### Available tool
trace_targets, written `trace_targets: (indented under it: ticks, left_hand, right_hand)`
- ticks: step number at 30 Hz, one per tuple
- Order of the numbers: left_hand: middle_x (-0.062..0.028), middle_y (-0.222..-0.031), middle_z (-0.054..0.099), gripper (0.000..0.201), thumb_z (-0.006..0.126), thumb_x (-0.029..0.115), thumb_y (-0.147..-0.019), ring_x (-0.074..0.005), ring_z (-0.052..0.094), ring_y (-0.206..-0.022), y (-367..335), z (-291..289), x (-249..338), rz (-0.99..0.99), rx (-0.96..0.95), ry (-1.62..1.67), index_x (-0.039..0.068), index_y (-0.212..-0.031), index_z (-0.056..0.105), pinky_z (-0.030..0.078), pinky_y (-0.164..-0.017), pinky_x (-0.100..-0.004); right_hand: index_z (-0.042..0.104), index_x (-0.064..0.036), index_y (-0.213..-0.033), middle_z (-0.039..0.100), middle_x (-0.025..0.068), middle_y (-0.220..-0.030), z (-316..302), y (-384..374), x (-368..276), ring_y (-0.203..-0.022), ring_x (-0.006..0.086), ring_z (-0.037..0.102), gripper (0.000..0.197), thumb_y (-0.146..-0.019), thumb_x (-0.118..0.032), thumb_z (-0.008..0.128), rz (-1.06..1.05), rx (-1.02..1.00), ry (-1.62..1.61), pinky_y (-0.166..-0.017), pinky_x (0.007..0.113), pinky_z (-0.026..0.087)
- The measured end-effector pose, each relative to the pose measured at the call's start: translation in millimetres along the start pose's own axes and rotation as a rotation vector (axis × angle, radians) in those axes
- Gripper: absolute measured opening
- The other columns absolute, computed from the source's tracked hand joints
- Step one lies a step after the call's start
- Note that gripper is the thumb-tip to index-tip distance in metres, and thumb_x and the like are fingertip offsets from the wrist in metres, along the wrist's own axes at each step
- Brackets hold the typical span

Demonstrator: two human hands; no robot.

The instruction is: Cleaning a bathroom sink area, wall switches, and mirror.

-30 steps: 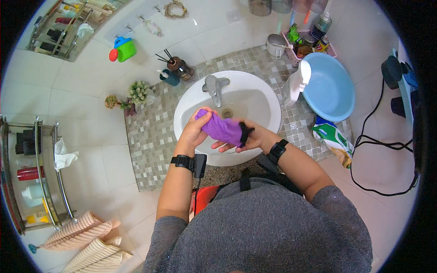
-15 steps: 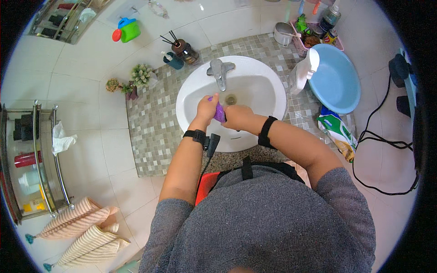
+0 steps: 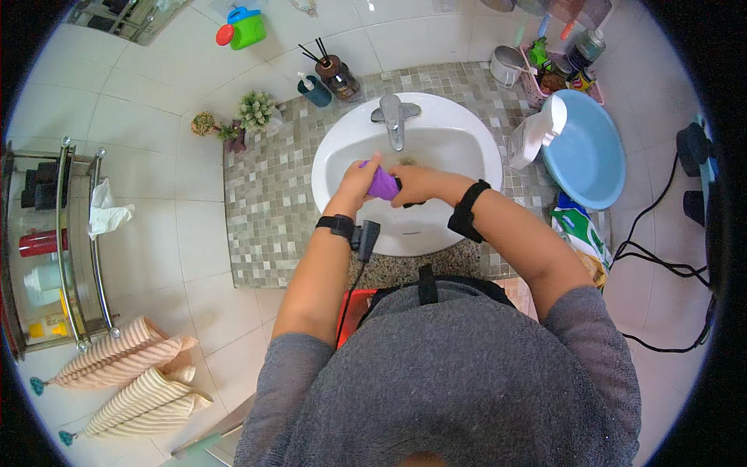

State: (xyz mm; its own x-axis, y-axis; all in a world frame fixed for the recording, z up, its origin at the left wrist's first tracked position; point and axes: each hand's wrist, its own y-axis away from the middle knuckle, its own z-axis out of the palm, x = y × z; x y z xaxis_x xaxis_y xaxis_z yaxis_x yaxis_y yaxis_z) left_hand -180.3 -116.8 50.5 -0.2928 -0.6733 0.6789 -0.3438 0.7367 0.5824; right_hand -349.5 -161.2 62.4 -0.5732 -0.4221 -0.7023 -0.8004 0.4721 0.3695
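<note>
Over the white oval sink my two hands meet on a soft, crumpled purple item with a black part at its right end; its exact kind I cannot make out. My left hand grips its left side, thumb on top. My right hand is closed round the black end, its fingers partly hidden. Something dark shows below the right hand. The grey metal faucet stands just beyond my hands, and the drain is partly covered by them.
A white spray bottle and a light blue basin stand right of the sink. A dark reed diffuser, a dark soap dispenser and small potted plants line the back left. Black cables hang at the right wall.
The purple item shows wider and more spread between my hands, which have moved slightly apart. The whole view has shifted, with the sink now a little farther right.
</note>
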Motion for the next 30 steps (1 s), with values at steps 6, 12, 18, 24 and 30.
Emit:
trace_targets:
  ticks: [6,12,18,24,30]
  left_hand:
    - [-0.0138,-0.126,0.047,0.049,0.055,0.034,-0.093,-0.0269,0.046,-0.119,19.2,-30.1,-12.9,-0.112,-0.502,1.044,0.011,-0.132,0.038,0.043,-0.097,-0.0435]
    - [-0.0067,-0.123,0.053,0.052,0.057,0.042,-0.090,-0.0254,0.051,-0.113,41.4,-20.2,-14.8,0.133,-0.761,1.307,0.016,-0.131,0.039,0.040,-0.099,-0.0442]
    - [-0.0137,-0.114,0.059,0.033,0.059,0.030,-0.091,-0.0291,0.058,-0.108,74.1,-32.1,44.4,0.328,-0.447,1.289,0.014,-0.118,0.050,0.050,-0.087,-0.0435]
    - [-0.0059,-0.077,0.060,0.027,0.054,0.034,-0.093,-0.0181,0.061,-0.069,58.4,-27.4,54.4,0.341,-0.132,0.387,0.008,-0.095,0.053,0.049,-0.066,-0.0274]
    - [-0.0204,-0.082,0.063,0.048,0.048,0.043,-0.092,-0.0349,0.061,-0.073,36.2,2.5,22.6,0.397,0.234,-0.129,-0.004,-0.088,0.059,0.047,-0.071,-0.0413]
  right_hand:
    - [0.057,-0.0044,-0.105,0.065,0.0092,-0.088,-12.2,21.5,4.3,-0.069,0.0185,0.063,0.035,-0.082,-0.030,0.063,0.280,-0.187,-1.127,-0.054,0.030,0.052]
    - [0.054,-0.0036,-0.109,0.059,0.0104,-0.085,3.0,37.3,-39.5,-0.061,0.0166,0.053,0.041,-0.085,-0.037,0.055,-0.010,-0.535,-2.188,-0.048,0.025,0.045]
    - [0.052,-0.0084,-0.112,0.058,0.0104,-0.087,2.0,66.8,-74.0,-0.059,0.0136,0.049,0.039,-0.087,-0.037,0.054,-0.027,-0.553,-2.100,-0.042,0.022,0.036]
    - [0.051,-0.0100,-0.105,0.052,0.0012,-0.071,-7.9,54.7,-58.3,-0.043,0.0063,0.037,0.035,-0.086,-0.038,0.062,0.158,-0.397,-1.666,-0.032,0.022,0.023]
    - [0.056,-0.0083,-0.083,0.057,0.0046,-0.063,-4.0,42.0,-49.5,-0.046,0.0166,0.053,0.028,-0.076,-0.034,0.065,0.264,-0.084,-0.498,-0.039,0.032,0.040]
